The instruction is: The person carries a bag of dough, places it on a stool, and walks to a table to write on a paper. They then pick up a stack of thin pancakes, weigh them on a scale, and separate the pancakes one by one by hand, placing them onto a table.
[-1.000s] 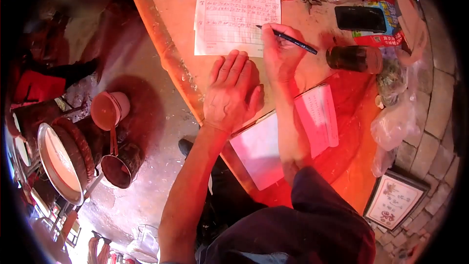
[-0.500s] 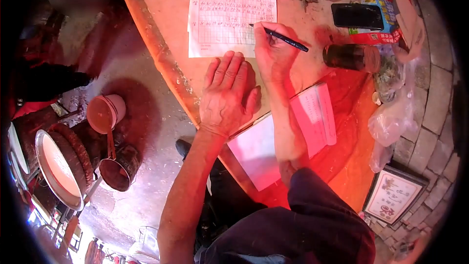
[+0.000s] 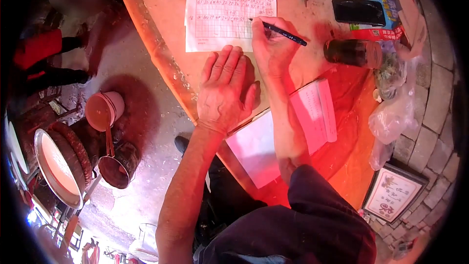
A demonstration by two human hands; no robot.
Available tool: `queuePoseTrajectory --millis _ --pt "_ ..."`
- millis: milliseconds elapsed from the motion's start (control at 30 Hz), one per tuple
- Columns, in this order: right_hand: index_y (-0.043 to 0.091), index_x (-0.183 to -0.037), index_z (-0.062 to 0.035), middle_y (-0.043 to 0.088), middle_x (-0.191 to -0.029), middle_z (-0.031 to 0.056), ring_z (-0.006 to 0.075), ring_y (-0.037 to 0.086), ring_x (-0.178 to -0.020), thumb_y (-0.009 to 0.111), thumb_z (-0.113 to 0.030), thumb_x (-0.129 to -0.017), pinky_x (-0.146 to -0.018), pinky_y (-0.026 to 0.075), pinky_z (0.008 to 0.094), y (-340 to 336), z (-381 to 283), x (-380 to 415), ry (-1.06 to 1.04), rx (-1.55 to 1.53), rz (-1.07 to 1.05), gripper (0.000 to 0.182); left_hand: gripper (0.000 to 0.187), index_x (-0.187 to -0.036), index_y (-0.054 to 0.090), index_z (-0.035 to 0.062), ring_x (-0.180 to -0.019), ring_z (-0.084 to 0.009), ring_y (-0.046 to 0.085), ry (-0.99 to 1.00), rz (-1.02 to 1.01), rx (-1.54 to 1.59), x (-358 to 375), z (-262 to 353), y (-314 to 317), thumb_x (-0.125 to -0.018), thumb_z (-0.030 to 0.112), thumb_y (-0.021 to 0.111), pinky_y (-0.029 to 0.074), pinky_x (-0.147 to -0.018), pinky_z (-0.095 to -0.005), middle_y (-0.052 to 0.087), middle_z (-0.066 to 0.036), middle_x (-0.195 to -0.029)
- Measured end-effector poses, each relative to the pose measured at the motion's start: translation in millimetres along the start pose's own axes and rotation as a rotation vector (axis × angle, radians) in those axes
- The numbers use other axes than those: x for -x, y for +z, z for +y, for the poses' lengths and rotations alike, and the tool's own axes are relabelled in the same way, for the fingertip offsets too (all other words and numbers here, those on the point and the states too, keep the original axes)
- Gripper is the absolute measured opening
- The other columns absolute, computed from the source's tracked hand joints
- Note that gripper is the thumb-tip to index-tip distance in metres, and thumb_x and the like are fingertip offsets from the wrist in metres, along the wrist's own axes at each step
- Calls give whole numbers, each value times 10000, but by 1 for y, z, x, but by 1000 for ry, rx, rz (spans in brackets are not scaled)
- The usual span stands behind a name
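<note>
A gridded sheet of paper [image 3: 220, 29] covered with rows of handwriting lies at the top of the table [image 3: 171, 34]. My right hand [image 3: 273, 46] grips a black pen [image 3: 288, 36], its tip at the sheet's right part, by the lowest written row. My left hand [image 3: 225, 88] lies flat, palm down, fingers spread a little, with its fingertips at the paper's bottom edge. Under my right forearm an open notebook [image 3: 254, 142] rests on the table, its right-hand pages [image 3: 312, 112] showing written lines.
To the right are a black phone [image 3: 359, 11] on a colourful packet, a dark jar [image 3: 352, 54], plastic bags [image 3: 391, 120] and a framed picture [image 3: 394, 193]. At left stand a bucket [image 3: 105, 110], a pot [image 3: 117, 170] and a large basin [image 3: 58, 166]. A person's legs [image 3: 58, 76] show at upper left.
The sheet and both hands appear slightly higher in the view. More of the person at upper left, with something red, is visible. The pen remains in my right hand.
</note>
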State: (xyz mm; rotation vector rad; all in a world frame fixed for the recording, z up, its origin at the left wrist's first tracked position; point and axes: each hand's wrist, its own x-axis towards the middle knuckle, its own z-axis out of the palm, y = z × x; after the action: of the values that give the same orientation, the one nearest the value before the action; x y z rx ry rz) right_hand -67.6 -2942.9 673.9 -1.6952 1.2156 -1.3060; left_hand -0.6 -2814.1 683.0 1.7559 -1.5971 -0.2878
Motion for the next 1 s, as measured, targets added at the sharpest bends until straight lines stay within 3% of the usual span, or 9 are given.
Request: queuePoseTrajectory --millis 267,500,600,667,733,767,867,933,1000 --pt "639 -819 34 643 -742 51 95 577 -647 693 -2 -802 -607 469 223 -4 4 -3 -10 34 -55 67 528 -1212 545 -47 -1302 -336 424 0 -11 -2 0 0 -1 -781 247 628 276 -1108 -481 508 -201 -1328" --pt "575 -924 42 664 -734 130 156 640 -663 645 -42 -855 -589 506 268 -20 3 -8 96 -421 147 128 524 -1203 548 -44 -1293 -339 432 31 5 -37 -1 1 0 -774 249 622 280 -1107 -484 509 -200 -1326" --pt "587 -895 18 684 -782 111 198 654 -671 614 -62 -858 -598 522 309 -47 -18 -11 211 -107 60 92 509 -1207 551 -28 -1293 -343 432 41 9 -28 0 1 1 -787 251 620 284 -1107 -484 511 -199 -1327" --pt "589 -1025 11 697 -837 75 225 660 -682 593 -86 -853 -605 528 337 -82 6 -23 -19 680 -153 198 501 -1238 546 -7 -1301 -350 425 25 -11 -21 -1 4 -3 -814 251 619 287 -1108 -478 515 -192 -1330" --pt "530 -1209 4 691 -977 63 249 663 -792 556 -111 -851 -693 532 359 -88 6 -29 -53 1024 -321 377 308 -1019 599 36 -1032 -377 536 104 90 88 -1 0 2 -757 198 609 408 -938 -470 589 -173 -1068" --pt "534 -1214 -12 676 -939 102 284 652 -779 584 -183 -831 -681 522 386 -93 24 -31 -118 1040 -363 423 295 -943 571 22 -978 -393 515 -4 -24 187 -5 10 -12 -694 178 597 416 -910 -483 547 -195 -1008" --pt "543 -1229 -59 634 -824 221 389 621 -739 666 -399 -770 -643 491 465 -104 92 -35 -286 801 -362 584 181 -821 534 37 -832 -363 512 257 391 57 -7 15 -17 -692 147 600 439 -770 -480 521 -159 -862" --pt "612 -1093 -23 639 -949 221 398 608 -871 707 -435 -748 -753 497 447 -109 54 -26 -210 805 -278 546 194 -901 588 47 -946 -330 561 177 341 43 -5 24 -21 -745 149 642 448 -909 -468 585 -127 -945" --pt "577 -1165 -14 624 -1030 178 319 596 -964 685 -280 -828 -819 500 374 -124 73 0 -362 537 -186 443 373 -1099 590 34 -1009 -355 558 326 334 34 11 41 -53 -751 149 657 427 -958 -482 588 -149 -1085"
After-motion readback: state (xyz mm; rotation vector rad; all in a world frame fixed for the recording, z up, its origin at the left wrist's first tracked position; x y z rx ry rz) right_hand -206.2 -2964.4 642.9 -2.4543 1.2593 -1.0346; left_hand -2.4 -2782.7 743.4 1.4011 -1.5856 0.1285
